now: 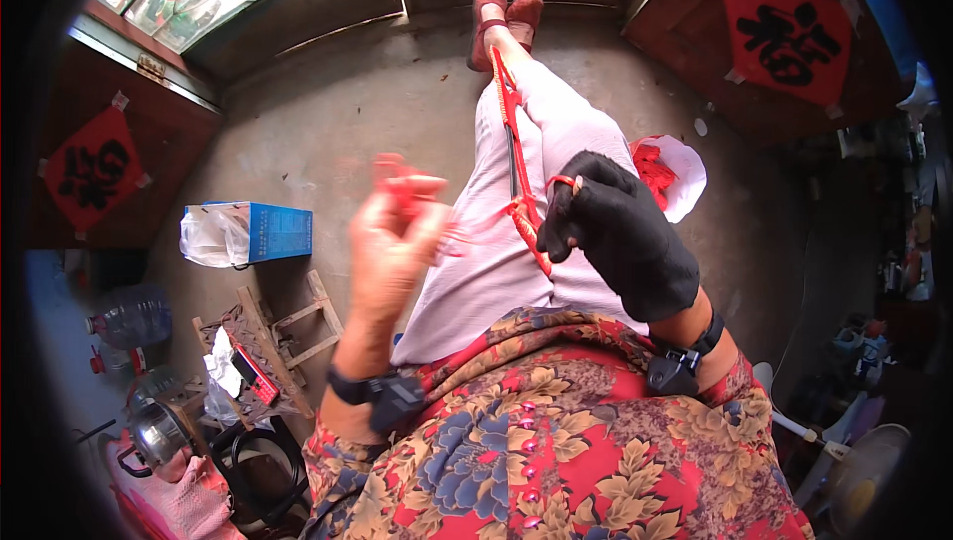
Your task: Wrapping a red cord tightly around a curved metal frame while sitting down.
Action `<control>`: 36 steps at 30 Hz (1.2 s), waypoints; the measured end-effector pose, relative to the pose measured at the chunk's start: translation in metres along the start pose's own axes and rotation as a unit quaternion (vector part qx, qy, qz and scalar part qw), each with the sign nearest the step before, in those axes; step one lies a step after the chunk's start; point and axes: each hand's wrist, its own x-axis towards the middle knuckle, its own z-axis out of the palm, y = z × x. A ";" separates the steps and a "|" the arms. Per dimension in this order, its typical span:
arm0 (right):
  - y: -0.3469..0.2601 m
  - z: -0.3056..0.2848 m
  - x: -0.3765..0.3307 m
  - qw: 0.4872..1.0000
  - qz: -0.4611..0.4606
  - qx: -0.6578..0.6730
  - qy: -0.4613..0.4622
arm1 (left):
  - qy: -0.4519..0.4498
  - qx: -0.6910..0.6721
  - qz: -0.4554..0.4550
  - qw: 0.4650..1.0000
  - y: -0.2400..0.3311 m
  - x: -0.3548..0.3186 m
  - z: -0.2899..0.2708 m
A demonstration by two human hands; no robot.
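Note:
My bare left hand (385,247) is raised left of my thighs, its fingers closed on blurred red cord (390,165); thin red strands trail from it to the right. Over my right thigh, my right hand (630,232) wears a black glove and is closed in a pinch. A small red-orange loop of cord (565,183) shows at its fingers. A long red braided cord (524,217) with a dark, narrow strip along it lies down my pale trousers, from my ankles to my upper thighs. Where its near end goes beside the glove is partly hidden.
Right of my knees is a white bag (685,178) with red material (652,171). Leftward stand a blue box (280,232) with a plastic bag, a wooden stool (260,327) holding a red phone-like device (256,376), and a metal kettle (164,436). A fan (869,480) stands lower right.

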 end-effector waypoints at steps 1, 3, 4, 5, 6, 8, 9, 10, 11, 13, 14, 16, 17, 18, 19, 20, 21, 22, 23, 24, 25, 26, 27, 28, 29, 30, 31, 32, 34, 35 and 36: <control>0.002 0.000 -0.003 1.000 -0.001 0.010 0.006 | -0.031 0.006 0.014 0.999 -0.013 0.001 0.016; 0.002 0.004 -0.009 0.999 -0.001 0.025 0.028 | -0.033 0.083 0.055 0.994 -0.025 0.002 0.043; 0.005 0.002 -0.012 0.999 -0.003 0.026 0.029 | 0.000 0.154 0.082 0.985 -0.028 0.002 0.051; 0.010 -0.001 -0.014 0.999 -0.027 -0.021 0.008 | 0.018 0.147 0.064 0.987 -0.032 0.003 0.053; 0.012 -0.002 -0.014 0.996 -0.051 -0.067 -0.012 | 0.016 0.149 0.064 0.987 -0.035 0.002 0.053; 0.004 0.001 -0.016 0.987 -0.082 -0.139 -0.027 | 0.013 0.140 0.038 0.989 -0.039 0.000 0.051; 0.002 0.000 -0.014 1.000 -0.024 0.007 -0.013 | -0.016 0.083 0.037 0.996 -0.036 -0.001 0.049; -0.001 -0.002 -0.012 0.988 0.035 0.152 -0.001 | -0.016 0.086 0.038 0.995 -0.032 -0.001 0.044; 0.000 -0.011 -0.010 1.000 -0.030 -0.005 -0.002 | -0.023 0.039 0.013 0.999 -0.026 0.000 0.036; -0.002 -0.024 -0.007 0.967 -0.163 -0.197 -0.022 | 0.000 -0.085 -0.066 0.994 -0.012 0.002 0.014; -0.002 -0.028 -0.005 0.961 -0.184 -0.206 -0.020 | 0.025 -0.182 -0.059 0.981 -0.002 0.004 0.007; -0.001 -0.033 0.001 0.993 -0.079 -0.089 0.007 | 0.006 -0.267 -0.066 0.961 0.012 0.001 -0.020; 0.001 -0.036 0.003 0.999 0.031 0.029 0.034 | -0.006 -0.297 -0.049 0.953 0.017 -0.002 -0.025; 0.004 -0.036 0.005 0.999 0.030 0.029 0.030 | -0.014 -0.326 -0.029 0.945 0.022 -0.007 -0.031; 0.008 -0.037 0.006 0.999 0.027 0.036 0.031 | -0.031 -0.341 -0.013 0.939 0.023 -0.012 -0.037; 0.012 -0.038 0.008 0.998 0.024 0.043 0.032 | -0.030 -0.339 -0.010 0.940 0.026 -0.013 -0.034; 0.015 -0.040 0.010 0.998 0.022 0.043 0.031 | 0.001 -0.335 -0.009 0.942 0.028 -0.014 -0.029; 0.018 -0.042 0.013 0.998 0.030 0.034 0.046 | 0.031 -0.331 -0.008 0.943 0.030 -0.015 -0.026; 0.021 -0.045 0.016 0.997 0.037 0.024 0.063 | -0.045 -0.364 -0.018 0.930 0.014 -0.006 -0.040; 0.025 -0.046 0.021 0.997 0.038 0.024 0.062 | -0.044 -0.364 -0.017 0.930 0.012 -0.003 -0.036; 0.031 -0.046 0.028 0.996 0.004 -0.019 0.085 | -0.020 -0.321 -0.013 0.947 0.011 0.002 -0.029; 0.035 -0.048 0.033 0.992 -0.031 -0.063 0.108 | 0.003 -0.278 -0.009 0.961 0.009 0.006 -0.022; 0.035 -0.052 0.037 0.994 -0.024 -0.068 0.077 | 0.008 -0.282 -0.016 0.959 0.002 0.010 -0.019; 0.036 -0.052 0.038 0.994 -0.023 -0.069 0.076 | 0.010 -0.282 -0.016 0.959 -0.003 0.011 -0.015; 0.037 -0.051 0.037 0.995 -0.005 -0.068 0.075 | -0.005 -0.268 -0.022 0.963 -0.006 0.011 -0.012; 0.037 -0.050 0.036 0.995 0.012 -0.066 0.078 | -0.025 -0.254 -0.029 0.967 -0.010 0.013 -0.009; 0.038 -0.051 0.036 0.995 0.008 -0.065 0.075 | -0.023 -0.254 -0.038 0.966 -0.013 0.015 -0.008; 0.039 -0.052 0.036 0.995 0.008 -0.066 0.077 | -0.024 -0.254 -0.038 0.966 -0.017 0.015 -0.009; 0.038 -0.052 0.035 0.992 0.018 -0.082 0.095 | -0.018 -0.248 -0.038 0.968 -0.019 0.015 -0.010; 0.036 -0.053 0.034 0.992 0.017 -0.082 0.095 | -0.007 -0.247 -0.040 0.968 -0.018 0.013 -0.009; 0.035 -0.055 0.032 0.992 0.027 -0.084 0.093 | -0.006 -0.247 -0.039 0.968 -0.018 0.011 -0.011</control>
